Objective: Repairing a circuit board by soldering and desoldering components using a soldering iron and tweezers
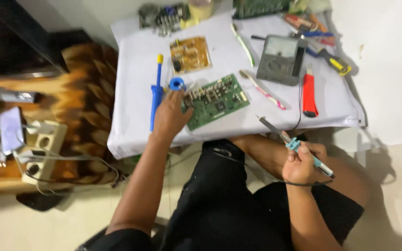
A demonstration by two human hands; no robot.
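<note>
Left hand (170, 116) pinching one green board (216, 101) at its left end, near bench (131, 135) front edge. Right hand (302, 163) fisted around one soldering iron (294, 145), off front edge. Two toothbrushes (261, 89), one meter (280, 59) behind.

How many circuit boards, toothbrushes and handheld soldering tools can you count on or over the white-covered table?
Circuit boards: 2, a green rectangular board and a tan one.
Toothbrushes: 2, green-white and pink-white.
Soldering tools: 2, a blue desoldering pump and a teal-handled soldering iron.
Total: 6

Left hand (170, 116) gripping green circuit board (217, 101) on white-covered table (136, 125), right hand (302, 162) holding soldering iron (294, 145)
</note>
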